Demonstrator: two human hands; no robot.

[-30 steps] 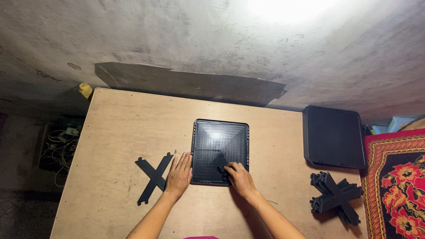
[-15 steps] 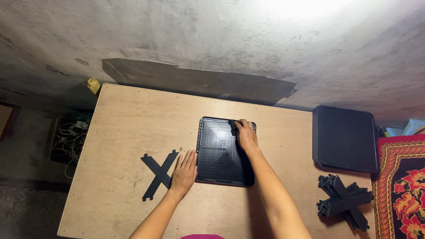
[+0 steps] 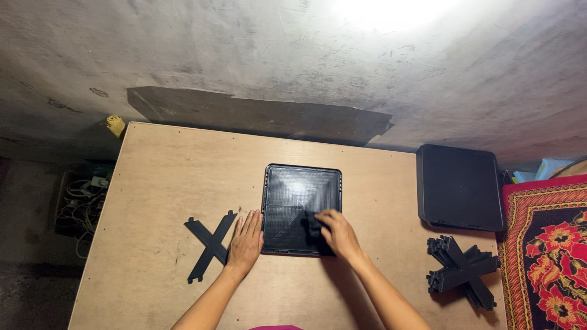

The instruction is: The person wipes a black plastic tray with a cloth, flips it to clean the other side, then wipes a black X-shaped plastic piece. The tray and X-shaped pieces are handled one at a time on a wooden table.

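A bare plywood table (image 3: 171, 183) stands against a stained grey concrete wall, a red floral rug (image 3: 547, 256) at its right. Mid-table lies a ribbed black square plastic tray (image 3: 299, 195), glossy under the lamp. The left hand (image 3: 246, 241) rests flat, fingers unclenched, at its left edge beside a flat black X-shaped piece (image 3: 211, 244). The right hand (image 3: 337, 233) clutches a small dark cloth (image 3: 313, 225) on the tray.

Far half of surface (image 3: 183, 165) lay bare, open to reach. Black tray (image 3: 301, 208) sat mid-surface, both hands at its near edge. Flat cross piece (image 3: 210, 244) lay just left of left hand (image 3: 246, 241). Right side crowded: second tray (image 3: 460, 186), stacked cross pieces (image 3: 461, 272) near it. Wall stood behind far edge.
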